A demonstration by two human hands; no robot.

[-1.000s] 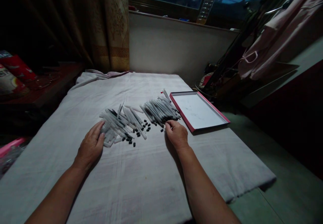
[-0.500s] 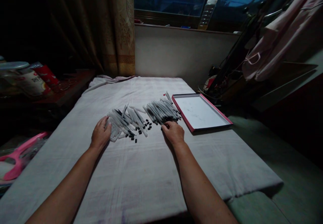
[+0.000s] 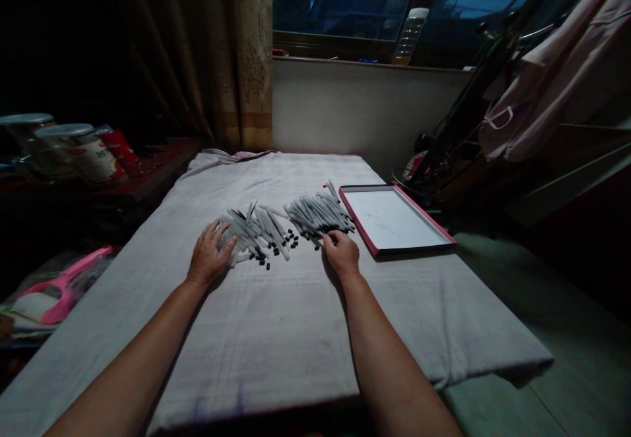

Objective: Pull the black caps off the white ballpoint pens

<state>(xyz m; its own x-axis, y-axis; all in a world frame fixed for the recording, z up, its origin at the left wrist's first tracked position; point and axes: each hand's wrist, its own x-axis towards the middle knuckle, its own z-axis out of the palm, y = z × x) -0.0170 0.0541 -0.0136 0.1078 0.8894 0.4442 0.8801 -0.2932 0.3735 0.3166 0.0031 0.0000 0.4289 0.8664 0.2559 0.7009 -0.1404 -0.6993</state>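
A loose pile of whitish, see-through pen barrels point(image 3: 239, 227) lies on the cloth-covered table. My left hand point(image 3: 211, 253) rests at its left side, fingers spread and touching the nearest pieces. Small black plugs point(image 3: 275, 246) are scattered along its right and near edges. To the right is a neater heap of pens point(image 3: 318, 213), lined up slantwise with their black ends toward me. My right hand point(image 3: 341, 252) is at the near edge of this heap, thumb and finger pinched on the end of a pen, most of which blends into the heap.
A shallow pink-edged box lid point(image 3: 399, 220) with a white inside lies right of the pens. Jars point(image 3: 91, 154) stand on a dark side table at left, above pink-handled scissors point(image 3: 64, 289). A bottle point(image 3: 410, 36) stands on the windowsill; pink cloth point(image 3: 532, 102) hangs at right.
The view has shifted slightly. My left hand has spread its fingers more over the pile's left edge. My right hand stays by the heap, its pinch now at a pen's end.
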